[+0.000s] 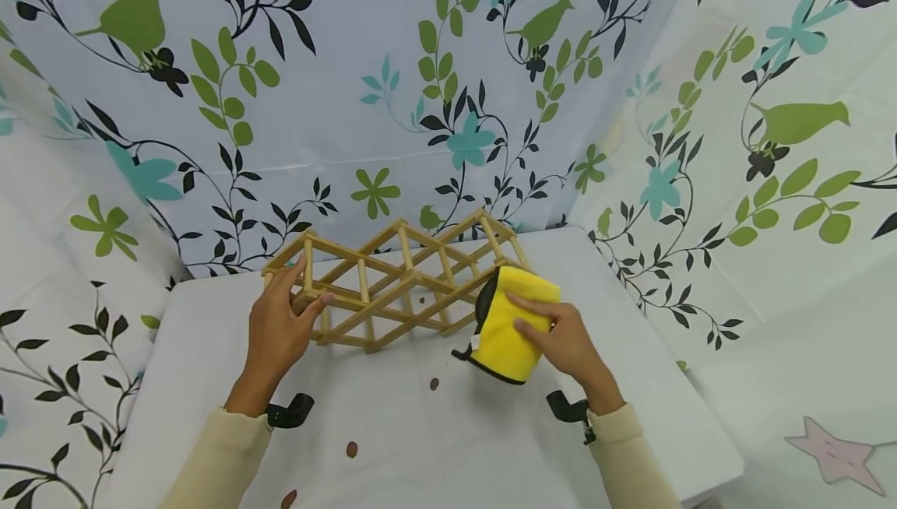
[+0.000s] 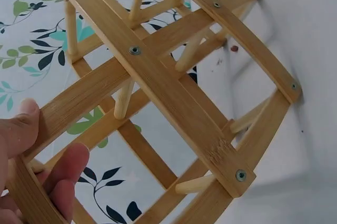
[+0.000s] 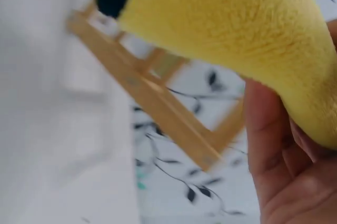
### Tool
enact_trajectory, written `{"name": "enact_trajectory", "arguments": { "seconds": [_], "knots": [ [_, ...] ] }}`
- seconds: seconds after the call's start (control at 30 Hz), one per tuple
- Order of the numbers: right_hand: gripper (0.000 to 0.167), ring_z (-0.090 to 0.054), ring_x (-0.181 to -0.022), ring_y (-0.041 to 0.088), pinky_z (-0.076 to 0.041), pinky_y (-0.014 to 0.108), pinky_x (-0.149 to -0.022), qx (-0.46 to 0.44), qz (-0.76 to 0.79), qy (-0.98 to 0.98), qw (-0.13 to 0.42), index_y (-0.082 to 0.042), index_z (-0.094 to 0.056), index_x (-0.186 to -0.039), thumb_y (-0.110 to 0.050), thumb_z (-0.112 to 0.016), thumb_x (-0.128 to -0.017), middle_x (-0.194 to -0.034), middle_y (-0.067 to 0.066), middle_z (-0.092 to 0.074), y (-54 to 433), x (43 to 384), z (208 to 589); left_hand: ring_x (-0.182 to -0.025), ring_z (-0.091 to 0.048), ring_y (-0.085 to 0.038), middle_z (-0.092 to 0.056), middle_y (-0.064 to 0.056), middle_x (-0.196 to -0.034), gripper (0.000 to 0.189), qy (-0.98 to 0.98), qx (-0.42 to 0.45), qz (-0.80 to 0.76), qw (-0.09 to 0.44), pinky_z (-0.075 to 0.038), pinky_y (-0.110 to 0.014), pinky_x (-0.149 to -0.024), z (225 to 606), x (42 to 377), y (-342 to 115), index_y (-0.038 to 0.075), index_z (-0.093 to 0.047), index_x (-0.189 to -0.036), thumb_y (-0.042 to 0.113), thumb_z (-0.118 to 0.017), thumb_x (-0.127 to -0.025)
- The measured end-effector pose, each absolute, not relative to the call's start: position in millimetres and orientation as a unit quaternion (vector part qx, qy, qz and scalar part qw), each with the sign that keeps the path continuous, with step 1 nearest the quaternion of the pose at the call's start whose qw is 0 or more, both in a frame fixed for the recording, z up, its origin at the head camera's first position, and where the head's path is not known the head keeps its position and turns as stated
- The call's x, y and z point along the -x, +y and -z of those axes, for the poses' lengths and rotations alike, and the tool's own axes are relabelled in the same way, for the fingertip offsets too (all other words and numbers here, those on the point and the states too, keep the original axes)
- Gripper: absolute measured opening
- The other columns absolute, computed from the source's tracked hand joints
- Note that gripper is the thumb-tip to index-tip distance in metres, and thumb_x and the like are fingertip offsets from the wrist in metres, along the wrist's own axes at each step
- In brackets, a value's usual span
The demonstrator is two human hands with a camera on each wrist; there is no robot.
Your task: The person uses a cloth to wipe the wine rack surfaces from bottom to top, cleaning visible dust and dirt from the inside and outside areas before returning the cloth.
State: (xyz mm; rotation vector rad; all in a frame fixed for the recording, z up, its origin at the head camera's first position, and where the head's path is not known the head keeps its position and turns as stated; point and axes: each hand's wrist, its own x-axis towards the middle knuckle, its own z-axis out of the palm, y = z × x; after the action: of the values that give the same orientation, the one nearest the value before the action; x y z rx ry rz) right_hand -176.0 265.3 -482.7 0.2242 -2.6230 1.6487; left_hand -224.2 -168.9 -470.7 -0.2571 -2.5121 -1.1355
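A folding wooden lattice rack (image 1: 406,279), its slats riveted and joined by round dowels, stands across the back of the white table. My left hand (image 1: 283,322) grips its left end. In the left wrist view, the left thumb (image 2: 21,126) presses on a slat and the fingers curl round the frame. My right hand (image 1: 564,338) pinches a folded yellow cloth (image 1: 515,326) with black edging, held in front of the rack's right end. Seen from the right wrist, the fluffy cloth (image 3: 226,23) droops over the fingers and overlaps part of the rack (image 3: 152,97).
Several small brown bits (image 1: 352,449) lie scattered on the white tabletop (image 1: 434,447) between my arms. A curtain (image 1: 336,104) printed with leaves and birds hangs right behind the table's back edge and along both sides. The table's corner (image 1: 736,470) shows at the lower right.
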Motion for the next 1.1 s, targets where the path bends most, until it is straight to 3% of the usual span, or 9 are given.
{"name": "enact_trajectory", "arguments": {
  "seconds": [0.13,0.3,0.4,0.47,0.6,0.73,0.87,0.97,1.1],
  "knots": [
    [0.05,-0.068,-0.107,0.022,-0.062,0.023,-0.086,-0.034,-0.561,-0.82,0.113,-0.027,-0.063,-0.148,-0.017,-0.076,-0.1,-0.147,0.016,-0.063,282,185,457,-0.087,-0.064,-0.029,-0.058,-0.022,-0.151,0.072,-0.894,0.089,0.395,0.192,-0.048,-0.033,-0.066,474,221,-177,0.005,-0.047,-0.16,0.02,-0.08,-0.097],
    [0.061,-0.063,-0.121,0.027,-0.059,0.017,-0.09,-0.005,-0.526,-0.812,0.252,-0.035,-0.057,-0.152,-0.011,-0.076,-0.099,-0.156,0.011,-0.053,284,205,441,-0.084,-0.054,-0.022,-0.057,-0.021,-0.153,0.073,-0.897,0.086,0.397,0.174,-0.044,-0.028,-0.063,473,215,-190,0.011,-0.047,-0.161,0.02,-0.08,-0.097],
    [0.064,-0.064,-0.127,0.029,-0.061,0.026,-0.095,-0.003,-0.477,-0.823,0.308,-0.037,-0.057,-0.151,-0.01,-0.078,-0.098,-0.157,0.01,-0.054,274,218,444,-0.082,-0.055,-0.016,-0.057,-0.019,-0.152,0.075,-0.898,0.09,0.398,0.163,-0.047,-0.025,-0.062,473,211,-198,0.014,-0.046,-0.162,0.02,-0.081,-0.097],
    [0.064,-0.065,-0.129,0.032,-0.062,0.037,-0.099,-0.007,-0.454,-0.833,0.314,-0.036,-0.059,-0.15,-0.008,-0.079,-0.096,-0.156,0.013,-0.056,263,224,451,-0.081,-0.057,-0.012,-0.058,-0.019,-0.151,0.077,-0.898,0.095,0.399,0.158,-0.048,-0.024,-0.061,473,209,-203,0.016,-0.045,-0.163,0.02,-0.082,-0.096],
    [0.058,-0.065,-0.129,0.034,-0.061,0.05,-0.101,-0.02,-0.426,-0.878,0.218,-0.033,-0.064,-0.147,-0.012,-0.081,-0.096,-0.152,0.017,-0.061,245,234,463,-0.077,-0.055,-0.009,-0.061,-0.02,-0.146,0.079,-0.896,0.102,0.403,0.156,-0.047,-0.023,-0.059,474,209,-206,0.02,-0.044,-0.164,0.019,-0.083,-0.094],
    [0.046,-0.067,-0.121,0.031,-0.063,0.039,-0.09,-0.051,-0.416,-0.906,0.053,-0.025,-0.069,-0.142,-0.018,-0.079,-0.098,-0.15,0.015,-0.064,249,251,459,-0.078,-0.054,-0.009,-0.061,-0.018,-0.145,0.08,-0.895,0.103,0.407,0.151,-0.046,-0.023,-0.059,474,211,-208,0.022,-0.044,-0.164,0.019,-0.083,-0.094],
    [0.035,-0.064,-0.113,0.027,-0.06,0.029,-0.084,-0.097,-0.428,-0.891,-0.112,-0.015,-0.074,-0.135,-0.011,-0.075,-0.1,-0.143,0.014,-0.068,257,281,453,-0.083,-0.054,-0.011,-0.058,-0.018,-0.152,0.081,-0.895,0.097,0.409,0.147,-0.047,-0.022,-0.06,473,212,-211,0.022,-0.043,-0.164,0.02,-0.083,-0.094],
    [0.028,-0.059,-0.122,0.023,-0.056,0.029,-0.094,-0.153,-0.398,-0.88,-0.211,-0.012,-0.078,-0.128,-0.008,-0.072,-0.1,-0.14,0.01,-0.07,254,304,454,-0.082,-0.053,-0.012,-0.057,-0.018,-0.154,0.08,-0.895,0.095,0.411,0.148,-0.045,-0.023,-0.06,473,213,-213,0.023,-0.044,-0.164,0.021,-0.083,-0.094],
    [0.034,-0.05,-0.145,0.027,-0.044,0.044,-0.119,-0.249,-0.348,-0.87,-0.244,-0.011,-0.074,-0.135,-0.011,-0.072,-0.101,-0.152,0.01,-0.063,240,326,458,-0.08,-0.054,-0.009,-0.06,-0.017,-0.147,0.08,-0.891,0.1,0.419,0.141,-0.046,-0.023,-0.061,474,217,-213,0.023,-0.044,-0.164,0.021,-0.083,-0.094]
  ]
}}
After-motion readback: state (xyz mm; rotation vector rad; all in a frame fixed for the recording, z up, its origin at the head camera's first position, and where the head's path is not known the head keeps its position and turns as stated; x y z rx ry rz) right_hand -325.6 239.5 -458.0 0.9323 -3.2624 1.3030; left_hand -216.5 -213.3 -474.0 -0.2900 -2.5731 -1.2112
